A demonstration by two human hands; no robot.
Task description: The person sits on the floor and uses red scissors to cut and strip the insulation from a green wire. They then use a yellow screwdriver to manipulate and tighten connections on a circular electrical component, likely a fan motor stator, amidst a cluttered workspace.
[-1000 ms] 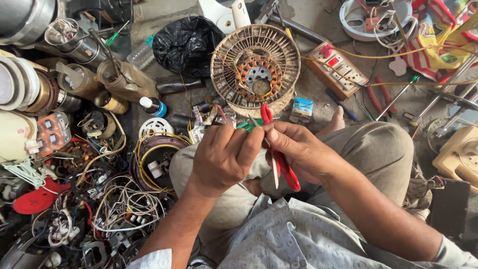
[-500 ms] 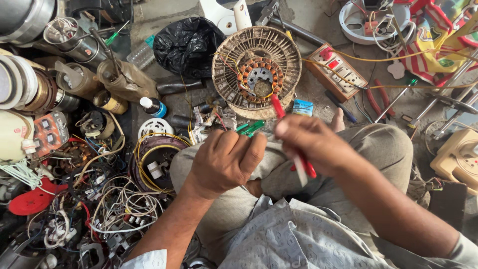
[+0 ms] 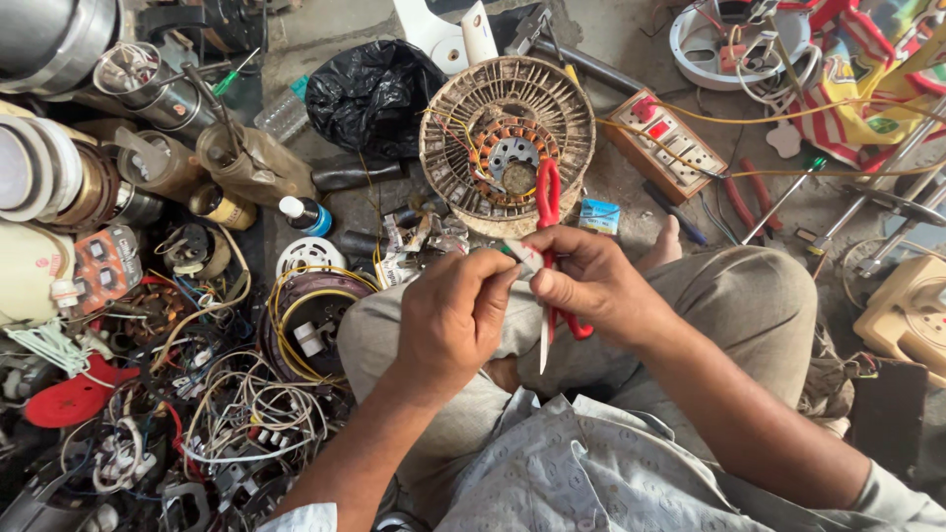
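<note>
My right hand (image 3: 589, 286) grips a pair of red-handled scissors (image 3: 549, 202), the red loops sticking up above the knuckles and the blade pointing down past the palm. My left hand (image 3: 455, 317) pinches a small pale strip (image 3: 524, 256) right against the right hand's fingers, over my lap. Both hands meet in front of a round fan motor stator (image 3: 507, 143) with orange copper windings that lies on the floor beyond my knees.
A black plastic bag (image 3: 370, 94), a switch-and-socket board (image 3: 672, 148), screwdrivers (image 3: 778, 202) and a small blue box (image 3: 598, 217) lie on the floor. Left of my knee are tangled wires (image 3: 246, 414), wire coils (image 3: 305, 305), tape rolls (image 3: 39, 177) and metal cans (image 3: 148, 84).
The right hand has turned the scissors so the red handles now stand up in front of the stator. The left hand has closed in and pinches the pale strip at the right fingertips.
</note>
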